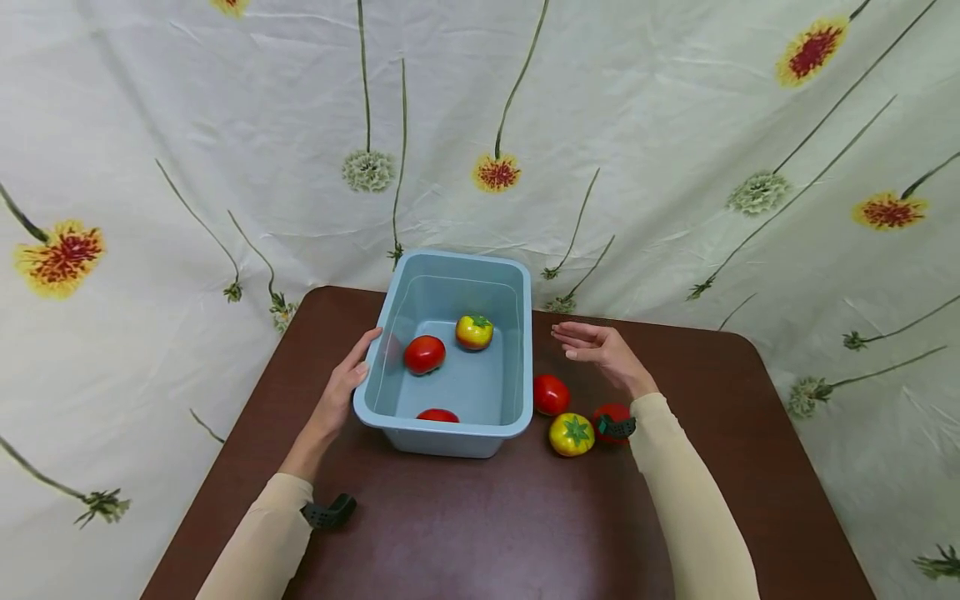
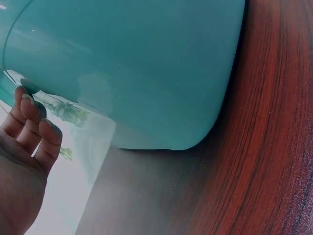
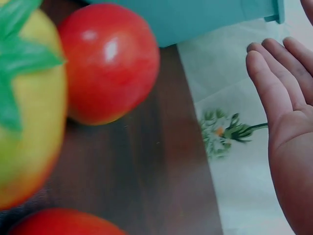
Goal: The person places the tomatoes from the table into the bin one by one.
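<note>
A light-blue plastic bin (image 1: 442, 427) stands on the table. My left hand (image 1: 347, 387) touches its left side at the rim, its fingers (image 2: 47, 142) against the outside in the left wrist view. Inside lie a red tomato (image 1: 424, 355), a yellow-and-red tomato with green leaves (image 1: 474, 332) and another red tomato (image 1: 438, 415), partly hidden by the near wall. My right hand (image 1: 603, 354) hovers to the bin's right, fingers extended, holding nothing. Below it are a red tomato (image 3: 110, 63), a yellow tomato with a green leaf top (image 1: 572, 435) and a red one (image 1: 611, 417) partly covered by the wristband.
The dark brown wooden table (image 1: 450, 533) has rounded far corners. A white cloth with printed flowers (image 1: 645, 167) hangs behind it and along the sides. Black bands (image 1: 330, 511) sit on both wrists.
</note>
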Demonstrator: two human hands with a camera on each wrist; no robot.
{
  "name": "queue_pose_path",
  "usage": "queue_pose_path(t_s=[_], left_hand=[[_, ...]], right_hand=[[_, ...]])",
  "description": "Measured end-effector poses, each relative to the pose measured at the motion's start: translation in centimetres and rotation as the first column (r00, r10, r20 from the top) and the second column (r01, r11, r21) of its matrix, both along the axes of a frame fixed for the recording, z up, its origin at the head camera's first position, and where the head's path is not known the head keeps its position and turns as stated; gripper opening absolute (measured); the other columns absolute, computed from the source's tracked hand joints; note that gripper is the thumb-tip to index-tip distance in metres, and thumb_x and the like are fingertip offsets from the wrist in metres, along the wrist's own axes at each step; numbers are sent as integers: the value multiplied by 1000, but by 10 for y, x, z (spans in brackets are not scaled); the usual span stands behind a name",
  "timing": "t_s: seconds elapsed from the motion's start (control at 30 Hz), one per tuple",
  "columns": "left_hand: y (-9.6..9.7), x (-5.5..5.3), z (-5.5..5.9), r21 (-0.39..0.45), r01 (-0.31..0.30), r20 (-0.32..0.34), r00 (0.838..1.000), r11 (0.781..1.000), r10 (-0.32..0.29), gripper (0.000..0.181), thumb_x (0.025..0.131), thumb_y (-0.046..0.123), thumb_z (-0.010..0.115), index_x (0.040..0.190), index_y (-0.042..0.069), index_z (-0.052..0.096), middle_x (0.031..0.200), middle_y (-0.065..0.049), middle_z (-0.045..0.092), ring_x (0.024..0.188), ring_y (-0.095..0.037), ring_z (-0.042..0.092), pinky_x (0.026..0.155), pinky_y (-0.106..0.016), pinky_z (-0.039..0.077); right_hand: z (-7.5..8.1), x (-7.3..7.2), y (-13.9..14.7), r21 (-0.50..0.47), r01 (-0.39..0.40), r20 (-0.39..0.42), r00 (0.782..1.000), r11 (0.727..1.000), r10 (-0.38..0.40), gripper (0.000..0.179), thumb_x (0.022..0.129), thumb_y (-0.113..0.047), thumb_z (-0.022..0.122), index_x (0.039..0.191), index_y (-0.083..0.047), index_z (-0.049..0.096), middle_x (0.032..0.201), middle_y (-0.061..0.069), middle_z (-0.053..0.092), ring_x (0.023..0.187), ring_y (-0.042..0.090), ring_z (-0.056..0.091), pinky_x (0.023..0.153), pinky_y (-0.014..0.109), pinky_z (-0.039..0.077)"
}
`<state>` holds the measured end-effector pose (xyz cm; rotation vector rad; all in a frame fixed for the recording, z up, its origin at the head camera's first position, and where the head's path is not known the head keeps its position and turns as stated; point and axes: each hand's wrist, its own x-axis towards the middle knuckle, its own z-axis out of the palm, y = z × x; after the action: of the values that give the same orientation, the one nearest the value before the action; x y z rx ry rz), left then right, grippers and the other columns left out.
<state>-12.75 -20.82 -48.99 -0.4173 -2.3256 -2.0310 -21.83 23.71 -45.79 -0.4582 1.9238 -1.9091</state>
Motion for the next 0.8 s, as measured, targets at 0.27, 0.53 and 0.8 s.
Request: queue_pose_path(t_s=[0.27, 0.53, 0.8], left_hand=[[-1, 1, 1, 9, 34, -29, 999, 999, -33, 54, 101, 31, 29, 154, 22, 27, 157, -12, 30, 131, -23, 41, 97, -18, 40], [-3, -2, -1, 23, 46, -15, 999, 999, -46, 54, 101, 30, 30, 154, 22, 27, 157, -12, 29, 130, -22, 43, 96, -19, 41], [-4, -6, -2, 29, 44, -18, 999, 999, -44, 54, 100, 30, 30, 154, 21, 27, 155, -14, 32, 126, -23, 47, 94, -19, 43]], right_hand=[[-21, 6, 0, 40, -29, 44, 999, 999, 27, 52, 92, 1, 59, 142, 3, 44, 146, 25, 45, 137, 43, 38, 99, 31, 47], [-36, 9, 0, 114, -62, 62, 997, 992, 56, 54, 91, 0, 59, 142, 1, 45, 145, 25, 46, 136, 44, 39, 96, 30, 50], [-44, 7, 2, 185, -94, 91, 993, 978, 78, 57, 88, -6, 66, 142, 0, 47, 144, 22, 49, 135, 38, 46, 97, 33, 50]])
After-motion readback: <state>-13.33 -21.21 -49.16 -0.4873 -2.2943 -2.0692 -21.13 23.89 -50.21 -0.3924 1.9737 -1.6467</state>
